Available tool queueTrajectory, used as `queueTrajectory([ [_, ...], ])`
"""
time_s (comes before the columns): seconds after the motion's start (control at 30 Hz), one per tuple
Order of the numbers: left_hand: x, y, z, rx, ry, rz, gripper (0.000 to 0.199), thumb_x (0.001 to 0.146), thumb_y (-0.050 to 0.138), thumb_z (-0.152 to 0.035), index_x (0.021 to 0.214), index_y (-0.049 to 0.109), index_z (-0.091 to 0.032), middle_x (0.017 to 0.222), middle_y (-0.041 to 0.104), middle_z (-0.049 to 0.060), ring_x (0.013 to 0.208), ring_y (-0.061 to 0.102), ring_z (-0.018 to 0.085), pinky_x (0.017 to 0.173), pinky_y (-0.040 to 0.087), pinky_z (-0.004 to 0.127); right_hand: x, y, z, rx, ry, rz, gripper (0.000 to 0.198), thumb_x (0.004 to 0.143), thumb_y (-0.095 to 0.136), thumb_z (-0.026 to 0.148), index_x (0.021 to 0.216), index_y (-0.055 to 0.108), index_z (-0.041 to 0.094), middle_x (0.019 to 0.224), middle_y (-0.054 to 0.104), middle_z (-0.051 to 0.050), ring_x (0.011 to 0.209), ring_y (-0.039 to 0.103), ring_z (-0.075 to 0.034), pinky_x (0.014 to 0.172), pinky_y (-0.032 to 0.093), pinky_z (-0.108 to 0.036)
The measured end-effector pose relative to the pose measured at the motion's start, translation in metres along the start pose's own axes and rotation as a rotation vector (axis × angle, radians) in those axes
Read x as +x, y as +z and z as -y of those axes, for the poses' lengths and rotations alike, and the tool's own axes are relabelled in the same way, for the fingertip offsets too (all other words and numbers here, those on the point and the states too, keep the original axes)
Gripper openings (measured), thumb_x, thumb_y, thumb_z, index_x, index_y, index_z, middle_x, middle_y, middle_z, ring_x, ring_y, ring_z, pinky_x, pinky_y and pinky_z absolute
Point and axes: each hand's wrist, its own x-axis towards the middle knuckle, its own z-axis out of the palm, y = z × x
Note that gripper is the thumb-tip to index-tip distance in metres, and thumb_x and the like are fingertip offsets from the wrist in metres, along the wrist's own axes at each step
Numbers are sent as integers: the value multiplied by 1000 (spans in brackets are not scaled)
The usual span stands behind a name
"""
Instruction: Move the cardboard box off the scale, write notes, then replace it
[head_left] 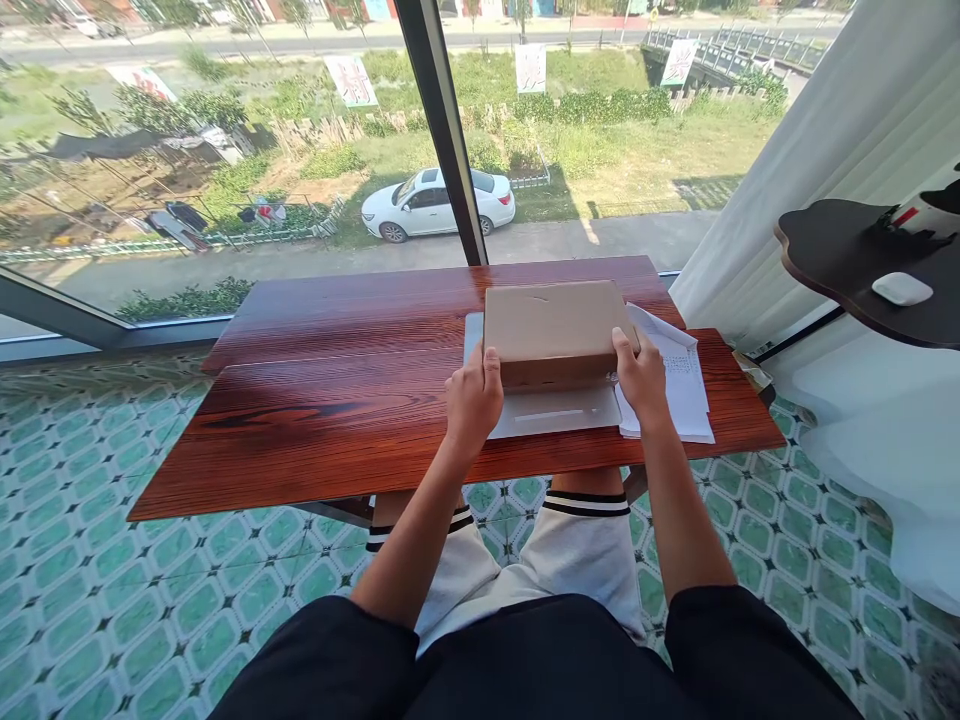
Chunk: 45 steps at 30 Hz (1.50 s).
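Left hand (472, 400) and right hand (639, 375), fingers closed on the near corners of a flat brown cardboard box (555, 330). Beneath it, a white flat sheet (555, 412); right, printed white papers (682, 385). All on a red-brown wooden counter (337, 400).

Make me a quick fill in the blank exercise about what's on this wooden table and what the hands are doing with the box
1. Both hands grip a ____ cardboard box, the left hand and right hand at its near corners.
2. The box sits over a white tray-like lid on the ____ table.
3. Printed papers lie to the box's ____ side.

Missing words: brown; wooden; right
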Motion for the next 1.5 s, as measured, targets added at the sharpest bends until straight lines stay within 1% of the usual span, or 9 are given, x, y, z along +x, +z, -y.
queueTrajectory([
  [0.5, 3, -9, 4, -22, -30, 24, 60, 103, 18, -44, 142, 55, -17, 123, 72, 19, 111, 68, 33, 96, 46, 44, 4, -9, -7, 192, 38, 108, 81, 95, 27, 82, 126, 69, 19, 135, 64, -12, 133, 53, -32, 117, 35, -48],
  [0.67, 6, -22, 16, -163, 41, -105, 58, 103, 23, -45, 148, 48, -19, 134, 68, 14, 122, 65, 28, 104, 46, 43, 7, -12, -10, 173, 9, 157, 82, 95, 30, 81, 137, 63, 19, 145, 57, -11, 142, 46, -29, 122, 31, -45],
  [0.73, 4, -29, 21, -207, 153, -220, 55, 103, 26, -44, 145, 49, -19, 134, 68, 12, 123, 65, 25, 103, 48, 40, 7, -14, -8, 125, -35, 149, 80, 98, 29, 76, 145, 56, 18, 150, 52, -11, 145, 42, -28, 124, 28, -46],
  [0.83, -3, -41, 26, -267, 437, -384, 43, 101, 33, -37, 131, 57, -16, 118, 74, 12, 110, 69, 20, 96, 54, 35, 1, -20, 5, 26, -214, -99, 69, 102, 32, 63, 147, 52, 14, 150, 51, -15, 142, 44, -28, 122, 31, -49],
  [0.9, -9, -50, 24, -300, 693, -440, 34, 98, 38, -29, 122, 60, -18, 104, 76, 9, 97, 71, 18, 89, 57, 34, -10, -22, 23, 3, -379, -305, 55, 104, 33, 51, 139, 56, 15, 139, 57, -16, 131, 53, -28, 112, 41, -47],
  [0.97, -16, -61, 18, -308, 961, -447, 31, 93, 41, -21, 117, 60, -20, 96, 75, 6, 88, 70, 17, 82, 58, 33, -24, -20, 43, -17, -514, -340, 39, 104, 33, 41, 120, 62, 21, 119, 63, -13, 113, 60, -26, 96, 48, -44],
  [1.13, -41, -88, -13, -250, 1369, -368, 20, 90, 47, -23, 96, 66, -20, 65, 61, -2, 60, 58, 12, 53, 47, 27, -55, 6, 85, -90, -1035, 78, 12, 101, 45, 22, 91, 51, 22, 82, 59, -4, 80, 55, -20, 74, 42, -37],
  [1.27, -57, -95, -35, -247, 1526, -276, 27, 91, 54, -38, 80, 70, -20, 58, 46, -2, 51, 45, 10, 42, 34, 28, -73, 37, 105, -194, -1449, 394, 21, 101, 52, 22, 80, 48, 20, 75, 55, -1, 75, 48, -17, 68, 34, -35],
  [1.5, -67, -78, -45, -301, 1571, 172, 23, 87, 52, -18, 71, 69, -23, 55, 44, 0, 51, 46, 11, 44, 33, 28, -110, 107, 99, -110, -1589, 807, 26, 96, 55, 9, 72, 49, 18, 74, 54, 0, 69, 43, -15, 59, 32, -31],
])
